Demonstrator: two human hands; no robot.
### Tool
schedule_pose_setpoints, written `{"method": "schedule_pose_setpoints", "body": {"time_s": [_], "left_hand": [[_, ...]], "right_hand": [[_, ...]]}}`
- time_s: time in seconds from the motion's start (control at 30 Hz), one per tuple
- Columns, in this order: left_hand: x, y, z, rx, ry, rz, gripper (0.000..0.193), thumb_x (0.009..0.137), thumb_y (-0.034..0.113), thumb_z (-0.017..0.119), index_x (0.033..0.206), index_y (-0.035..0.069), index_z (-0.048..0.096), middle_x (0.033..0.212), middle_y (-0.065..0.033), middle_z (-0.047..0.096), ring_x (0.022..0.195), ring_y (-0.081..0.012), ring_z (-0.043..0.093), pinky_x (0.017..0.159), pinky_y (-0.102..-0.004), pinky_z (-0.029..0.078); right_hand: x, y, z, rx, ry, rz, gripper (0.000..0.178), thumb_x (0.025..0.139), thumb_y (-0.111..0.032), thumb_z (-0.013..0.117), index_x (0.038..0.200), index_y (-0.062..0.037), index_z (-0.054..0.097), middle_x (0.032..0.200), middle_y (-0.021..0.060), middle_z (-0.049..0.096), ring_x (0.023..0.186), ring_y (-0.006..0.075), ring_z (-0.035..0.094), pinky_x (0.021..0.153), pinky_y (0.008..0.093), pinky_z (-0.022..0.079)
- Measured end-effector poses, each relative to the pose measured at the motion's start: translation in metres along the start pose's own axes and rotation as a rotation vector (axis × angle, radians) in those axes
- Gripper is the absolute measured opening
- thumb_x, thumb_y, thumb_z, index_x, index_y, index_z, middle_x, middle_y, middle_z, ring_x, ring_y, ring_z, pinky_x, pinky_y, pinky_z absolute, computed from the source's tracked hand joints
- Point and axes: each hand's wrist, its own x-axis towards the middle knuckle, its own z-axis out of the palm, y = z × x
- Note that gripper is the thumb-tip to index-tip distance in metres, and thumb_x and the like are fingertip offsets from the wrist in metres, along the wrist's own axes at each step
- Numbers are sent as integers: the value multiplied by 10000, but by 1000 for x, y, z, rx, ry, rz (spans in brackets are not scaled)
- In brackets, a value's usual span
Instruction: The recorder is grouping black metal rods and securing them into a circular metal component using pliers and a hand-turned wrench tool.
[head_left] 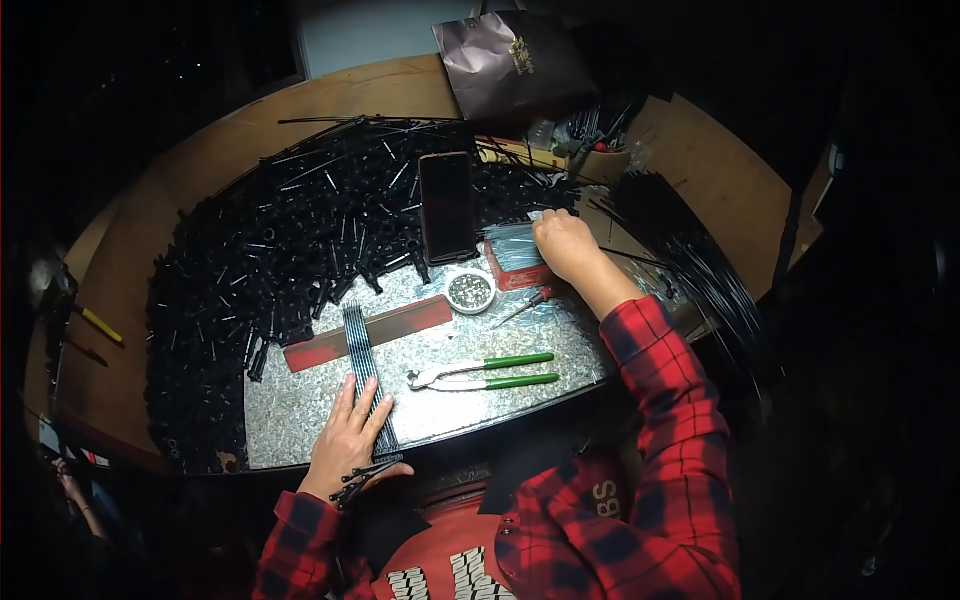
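Note:
My left hand (pixel 346 440) lies at the near edge of the metal-topped table (pixel 300 420), fingers stretched out over a row of thin dark rods (pixel 358 340). Several black pieces with knobbed ends (pixel 362 480) lie across the base of its thumb; whether they are gripped I cannot tell. The row of rods rests across a red-and-brown bar (pixel 415 322). My right hand (pixel 566 246) is closed at the right side of a red-edged tray (pixel 522 278) with thin, shiny strands in it. What its fingers hold is hidden.
Green-handled pincers (pixel 490 373), a screwdriver (pixel 535 300) and a white bowl of small metal parts (pixel 469 291) lie mid-table. A phone (pixel 447 208) stands behind, before a heap of black tubular parts (pixel 310 220). Long black rods (pixel 700 260) lie right; a paper bag (pixel 510 65) stands behind.

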Motion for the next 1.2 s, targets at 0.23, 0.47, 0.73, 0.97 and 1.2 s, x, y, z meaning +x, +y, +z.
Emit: {"method": "schedule_pose_setpoints", "body": {"time_s": [0.23, 0.47, 0.73, 0.97, 1.2], "left_hand": [[-3, -4, 7, 38, 40, -26, 958, 594, 470, 816, 1347, 35, 413, 1464, -235, 276, 1368, -454, 204, 1092, -511, 260], [-2, -7, 6, 17, 83, -49, 965, 664, 603, 711, 1340, -17, 409, 1436, -249, 311, 1350, -447, 251, 1099, -535, 234], [-10, -13, 10, 55, 59, -27, 965, 744, 692, 561, 1363, -25, 374, 1454, -214, 307, 1371, -409, 230, 1113, -524, 208], [-12, -13, 11, -71, 20, -63, 1004, 664, 465, 759, 1420, 2, 287, 1499, -177, 227, 1403, -383, 151, 1132, -521, 173], [-8, -11, 6, -47, 12, -63, 1009, 654, 490, 732, 1424, 7, 292, 1504, -155, 238, 1401, -375, 168, 1129, -513, 192]], "right_hand": [[15, -22, -23, -49, -24, 61, 133, 755, -71, 573, 834, -13, 663, 870, 133, 642, 838, 276, 641, 708, 353, 544], [24, -51, -29, 376, 211, -31, 125, 745, 18, 510, 866, -6, 490, 868, 184, 564, 874, 376, 562, 748, 440, 466], [23, -163, -35, 587, 103, -499, 374, 785, -29, 529, 1144, -101, 608, 859, 83, 571, 872, 261, 585, 736, 365, 498], [34, -177, -22, 535, 95, -434, 348, 805, -55, 511, 1127, -102, 636, 841, 86, 569, 849, 253, 586, 725, 357, 500], [39, -178, -20, 561, 109, -462, 358, 799, -59, 513, 1136, -88, 628, 863, 95, 574, 866, 257, 586, 730, 359, 505]]}}
